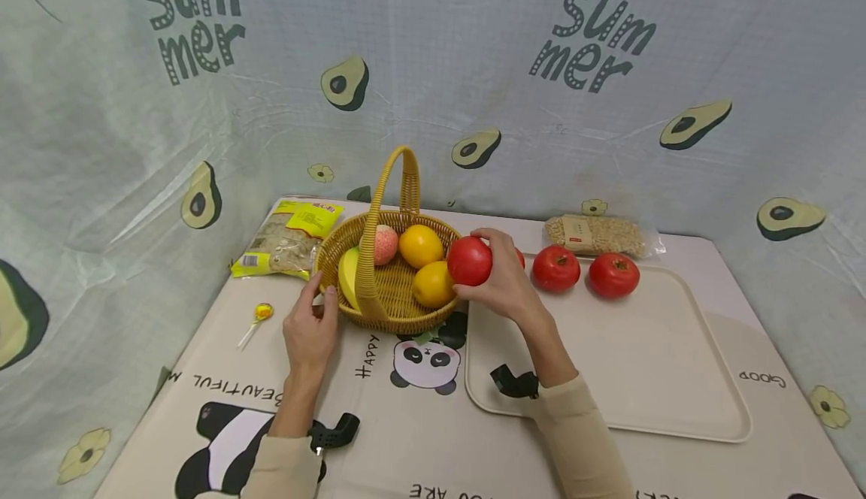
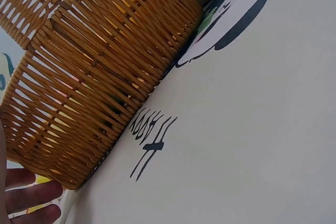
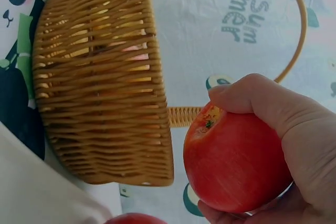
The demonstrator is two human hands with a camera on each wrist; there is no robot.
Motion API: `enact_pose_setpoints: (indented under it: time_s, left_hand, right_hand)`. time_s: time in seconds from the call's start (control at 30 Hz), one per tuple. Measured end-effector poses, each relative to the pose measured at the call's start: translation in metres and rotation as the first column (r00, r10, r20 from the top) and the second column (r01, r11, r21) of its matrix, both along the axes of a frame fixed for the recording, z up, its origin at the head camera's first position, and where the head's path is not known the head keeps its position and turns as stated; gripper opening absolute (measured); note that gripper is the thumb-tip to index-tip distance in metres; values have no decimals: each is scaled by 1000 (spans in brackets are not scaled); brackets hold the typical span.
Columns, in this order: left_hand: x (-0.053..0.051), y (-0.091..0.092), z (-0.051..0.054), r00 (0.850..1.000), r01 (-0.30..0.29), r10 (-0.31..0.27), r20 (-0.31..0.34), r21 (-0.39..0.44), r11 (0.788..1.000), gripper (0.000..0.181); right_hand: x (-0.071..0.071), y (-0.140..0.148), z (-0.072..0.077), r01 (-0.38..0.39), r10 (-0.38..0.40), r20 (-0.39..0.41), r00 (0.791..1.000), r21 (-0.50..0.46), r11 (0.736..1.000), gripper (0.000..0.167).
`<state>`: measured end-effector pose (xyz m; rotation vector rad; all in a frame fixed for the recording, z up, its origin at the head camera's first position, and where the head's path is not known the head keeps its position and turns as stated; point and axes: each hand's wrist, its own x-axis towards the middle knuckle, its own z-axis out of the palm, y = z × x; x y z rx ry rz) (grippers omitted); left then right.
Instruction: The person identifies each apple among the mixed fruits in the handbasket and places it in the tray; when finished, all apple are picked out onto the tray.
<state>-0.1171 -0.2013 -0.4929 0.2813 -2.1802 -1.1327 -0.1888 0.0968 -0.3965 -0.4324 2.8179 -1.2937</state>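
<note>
My right hand [image 1: 503, 281] grips a red apple [image 1: 470, 261] just above the right rim of the yellow-brown wicker basket [image 1: 399, 325]. In the right wrist view the thumb lies by the apple's [image 3: 236, 161] yellowish dimple. At the basket's left end, my left hand [image 1: 312, 332] holds the rim, thumb at the near side and fingers outside. Inside the basket lie a yellow banana [image 1: 348, 276], a pinkish bumpy fruit [image 1: 386, 245] and two orange-yellow fruits, one farther back [image 1: 421, 246] and one nearer [image 1: 434, 285].
A beige tray [image 1: 609, 364] is at the right, with red apples [image 1: 613, 275] along its back edge. Behind it lies a bag of grains [image 1: 598, 235]. A yellow food packet [image 1: 287, 238] is left of the basket, and a lollipop [image 1: 262, 312] lies nearer.
</note>
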Motion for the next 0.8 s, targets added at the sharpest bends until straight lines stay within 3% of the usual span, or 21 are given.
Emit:
enact_pose_setpoints:
  time_s: [0.2,0.6,0.8]
  left_hand:
    - [-1,0,1,1000,-4,4,-12,3,1000,41]
    - [0,1,1,1000,-1,1,0,7,1000,41]
    - [0,1,2,1000,-5,5,8,7,1000,41]
  right_hand:
    - [0,12,-3,-3,3,13,1000,-26,1000,91]
    - [4,40,-6,-4,2,-88,996,-18,1000,85]
    - [4,49,-7,18,-20,-103,995,-25,1000,85]
